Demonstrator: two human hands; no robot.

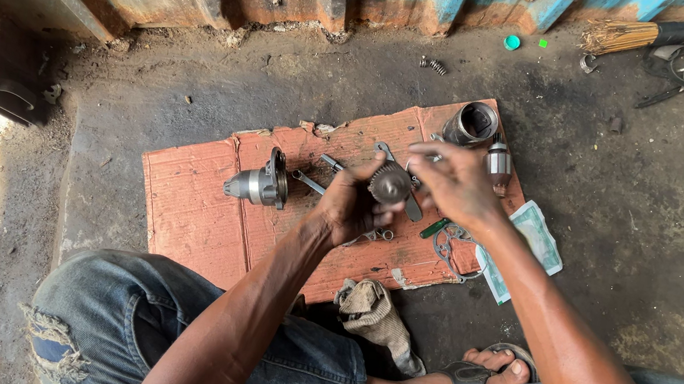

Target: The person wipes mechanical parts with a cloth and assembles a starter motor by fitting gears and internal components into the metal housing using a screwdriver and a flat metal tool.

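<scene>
The left hand (349,206) grips a round toothed metal part (390,183); the right hand's (455,183) fingers (428,150) pinch its top above the cardboard (199,208).

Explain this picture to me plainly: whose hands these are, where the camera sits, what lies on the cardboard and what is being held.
The camera sits on the person's head and looks down at their own bare hands. The left hand grips a round dark metal part; the right hand touches it from the other side. Below, on the dirt floor, lies a reddish cardboard sheet with a silver motor housing, a metal cylinder, a small armature and some wrenches. A rag lies near the person's knees.
</scene>
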